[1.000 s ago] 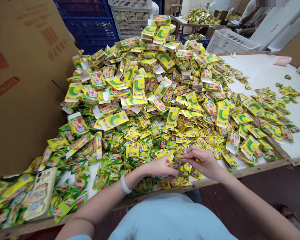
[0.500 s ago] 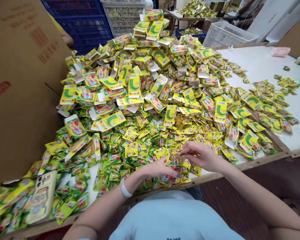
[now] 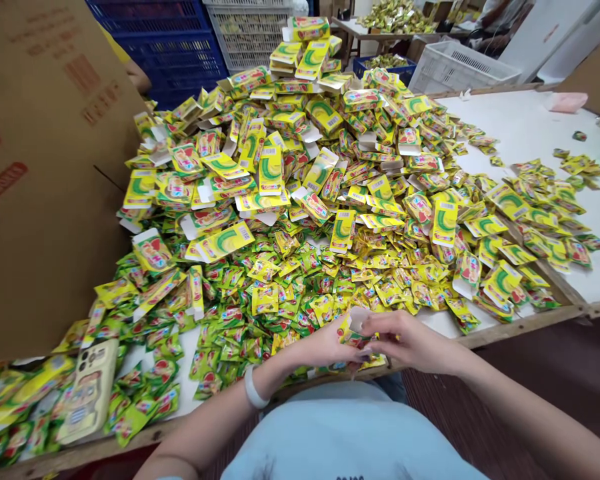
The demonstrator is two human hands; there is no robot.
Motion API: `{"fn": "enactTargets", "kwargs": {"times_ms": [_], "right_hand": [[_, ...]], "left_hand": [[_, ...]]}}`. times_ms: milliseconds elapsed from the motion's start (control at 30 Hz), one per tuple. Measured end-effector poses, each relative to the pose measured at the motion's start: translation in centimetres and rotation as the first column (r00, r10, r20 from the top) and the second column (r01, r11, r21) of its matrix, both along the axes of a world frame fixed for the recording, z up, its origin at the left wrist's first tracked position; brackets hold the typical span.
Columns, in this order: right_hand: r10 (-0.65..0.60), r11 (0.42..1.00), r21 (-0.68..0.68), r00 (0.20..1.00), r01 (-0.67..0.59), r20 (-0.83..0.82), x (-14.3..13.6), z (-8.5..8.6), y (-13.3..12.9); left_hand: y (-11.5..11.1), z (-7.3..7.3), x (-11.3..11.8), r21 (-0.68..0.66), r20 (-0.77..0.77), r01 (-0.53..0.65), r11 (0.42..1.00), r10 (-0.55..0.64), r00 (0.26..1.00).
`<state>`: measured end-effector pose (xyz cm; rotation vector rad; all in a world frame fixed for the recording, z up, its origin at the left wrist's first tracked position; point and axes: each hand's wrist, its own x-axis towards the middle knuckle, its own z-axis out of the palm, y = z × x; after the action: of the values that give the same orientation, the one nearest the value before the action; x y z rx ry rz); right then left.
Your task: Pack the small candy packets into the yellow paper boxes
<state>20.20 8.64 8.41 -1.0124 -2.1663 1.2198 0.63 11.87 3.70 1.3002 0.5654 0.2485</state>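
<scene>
Close to the table's front edge, my left hand (image 3: pixel 330 344) is wrapped round a small yellow-green box (image 3: pixel 349 333) whose white flap stands up. My right hand (image 3: pixel 405 339) meets it from the right, thumb and fingers closed at the box's open end; anything between those fingertips is too small to make out. Just beyond both hands lie green sachets (image 3: pixel 230 333) and yellow sachets (image 3: pixel 390 292). A tall heap of yellow boxes with open flaps (image 3: pixel 271 170) rises behind the sachets.
A big brown carton (image 3: pixel 55 200) stands at the left. A phone in a cream case (image 3: pixel 87 393) lies front left. Blue crates (image 3: pixel 170 57), a white basket (image 3: pixel 460 67) and a pink item (image 3: pixel 567 102) are farther back. A person's arm (image 3: pixel 137 77) shows behind the carton.
My right hand has moved down and toward my left hand, and its fingers are now at the box. The box's white flap is now visible.
</scene>
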Motion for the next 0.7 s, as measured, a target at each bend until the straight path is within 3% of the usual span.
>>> {"fn": "enactTargets", "kwargs": {"times_ms": [100,167,200,233,267,300,333,367,400,433,500,567,600,700], "right_hand": [[-0.195,0.979,0.045,0.977,0.2,-0.087,1.3,-1.0,-1.0],[-0.435,0.891,0.081,0.891,0.447,-0.13,4.9,-0.8,-1.0],[-0.585,0.792,0.123,0.801,0.598,-0.124,7.4,-0.5,-0.7],[-0.736,0.641,0.219,0.67,0.735,-0.095,10.0,0.0,-0.2],[-0.873,0.431,0.391,0.485,0.813,-0.047,12.5,0.5,0.4],[-0.955,0.248,0.593,0.295,0.766,0.018,14.5,0.9,1.2],[-0.988,0.12,0.749,0.149,0.651,0.029,15.9,1.1,2.0],[-0.993,0.112,0.833,0.094,0.543,0.072,16.4,1.0,2.9],[-0.989,0.145,0.874,0.096,0.464,0.113,16.1,0.6,3.8],[-0.975,0.214,0.879,0.153,0.426,0.163,15.1,-0.1,4.7],[-0.889,0.414,0.809,0.375,0.417,0.262,11.3,-2.3,6.3],[-0.752,0.607,0.693,0.564,0.39,0.341,7.0,-4.8,7.6],[-0.698,0.667,0.646,0.616,0.372,0.366,5.2,-5.9,8.2],[-0.614,0.752,0.549,0.692,0.366,0.38,2.1,-8.2,9.7]], "left_hand": [[0.0,0.5,0.0,0.101,0.034,0.006,0.995,-0.009,0.999],[0.9,0.7,-0.6,0.338,-0.01,-0.045,0.94,0.051,0.999],[1.7,0.6,-1.0,0.495,-0.054,-0.077,0.866,0.119,0.991],[2.6,0.4,-1.4,0.652,-0.104,-0.088,0.753,0.203,0.974],[3.7,0.0,-1.9,0.783,-0.15,-0.071,0.618,0.299,0.942],[4.8,-0.5,-2.2,0.872,-0.191,-0.026,0.488,0.389,0.901],[5.9,-1.1,-2.5,0.92,-0.233,0.043,0.389,0.456,0.859],[6.9,-1.7,-2.7,0.939,-0.274,0.119,0.322,0.496,0.824],[7.7,-2.2,-2.8,0.941,-0.315,0.191,0.281,0.511,0.8],[8.3,-2.7,-2.9,0.936,-0.345,0.247,0.25,0.514,0.786],[8.9,-3.2,-3.1,0.929,-0.37,0.31,0.201,0.504,0.781],[8.8,-3.2,-3.8,0.94,-0.341,0.299,0.164,0.502,0.795],[8.5,-3.0,-4.2,0.95,-0.31,0.272,0.151,0.508,0.804],[7.7,-2.2,-5.7,0.984,-0.174,0.119,0.133,0.562,0.809]]}}
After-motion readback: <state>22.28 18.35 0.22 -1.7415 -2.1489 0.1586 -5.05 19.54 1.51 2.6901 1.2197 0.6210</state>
